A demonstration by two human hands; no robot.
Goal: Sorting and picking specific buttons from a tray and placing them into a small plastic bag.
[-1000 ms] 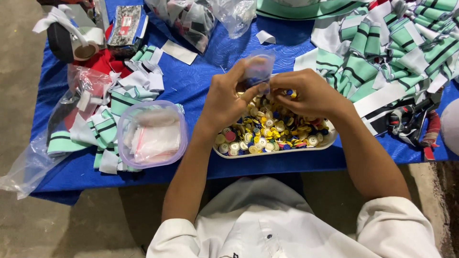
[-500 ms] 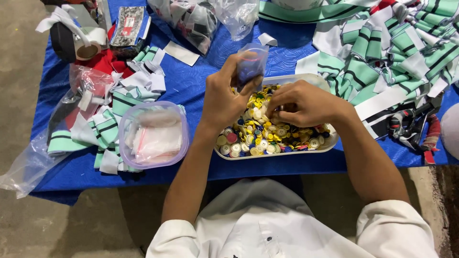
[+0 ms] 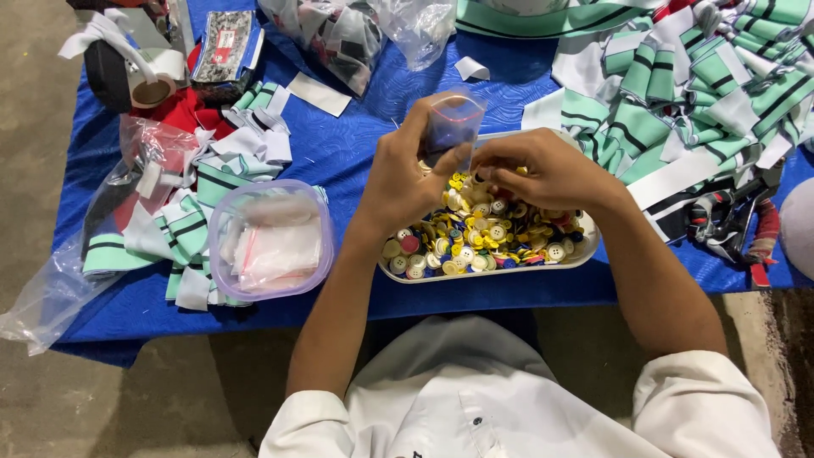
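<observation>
Our left hand (image 3: 407,174) pinches a small clear plastic bag (image 3: 454,119) above the white tray of mixed coloured buttons (image 3: 483,233); our right hand (image 3: 534,174) is clenched beside it, contents unclear. Tilting the bag could spill buttons onto the blue counter (image 3: 356,144).

Light fell evenly and fairly brightly from overhead, casting only soft shadows below the white tray (image 3: 492,270). Plastic bags left of that tray gave faint glare. Beyond the tray the fabric looked slightly soft, with mild bending toward the corners.
</observation>
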